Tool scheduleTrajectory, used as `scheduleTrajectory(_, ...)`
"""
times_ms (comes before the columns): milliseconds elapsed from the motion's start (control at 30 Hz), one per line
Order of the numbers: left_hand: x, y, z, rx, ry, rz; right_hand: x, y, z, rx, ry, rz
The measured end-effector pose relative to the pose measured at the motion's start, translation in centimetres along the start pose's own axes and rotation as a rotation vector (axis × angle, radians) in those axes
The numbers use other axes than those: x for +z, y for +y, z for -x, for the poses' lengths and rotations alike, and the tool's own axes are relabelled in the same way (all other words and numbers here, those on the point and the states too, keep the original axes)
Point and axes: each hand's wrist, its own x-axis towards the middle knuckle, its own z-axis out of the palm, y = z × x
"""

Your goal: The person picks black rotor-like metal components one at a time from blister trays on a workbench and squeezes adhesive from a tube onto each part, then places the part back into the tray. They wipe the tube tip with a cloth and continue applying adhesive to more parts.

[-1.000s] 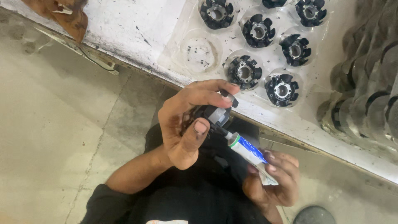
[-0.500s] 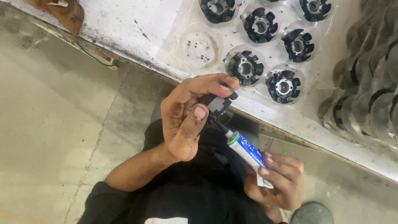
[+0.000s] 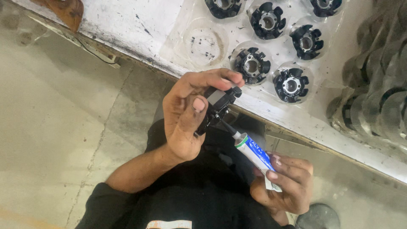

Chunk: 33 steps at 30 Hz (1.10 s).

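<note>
My left hand (image 3: 188, 114) grips a small black toothed part (image 3: 218, 104), holding it just below the edge of the white worktop (image 3: 127, 25). My right hand (image 3: 286, 184) squeezes a white and blue glue tube (image 3: 254, 152). Its thin dark nozzle points up and left and touches the underside of the black part. Both hands are over my lap, in dark clothing.
A clear plastic tray (image 3: 203, 44) on the worktop holds several black toothed parts (image 3: 252, 65), with one round pocket bare. Stacked clear trays with more parts (image 3: 377, 97) lie at the right. Concrete floor (image 3: 55, 127) lies at the left, and a brown object (image 3: 63, 10) rests at the top left.
Both hands with the part and tube have stayed together, shifting slightly lower and right in view. The nozzle stays against the part.
</note>
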Motion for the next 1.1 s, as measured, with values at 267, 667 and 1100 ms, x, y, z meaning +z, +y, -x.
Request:
scheduleTrajectory(267,0.3,-1.0,0.3,-0.108,0.152,0.377,-1.1,0.4,-0.7,-0.06,-0.112,-0.045)
scheduleTrajectory(667,1.9,-0.9,1.4,-0.323,0.347,0.693,2.1,1.1,-0.1,-0.049,0.309,-0.095)
scheduleTrajectory(1100,1.8,-1.7,1.4,-0.453,0.497,0.711,0.9,0.3,0.7,0.075,0.09,-0.055)
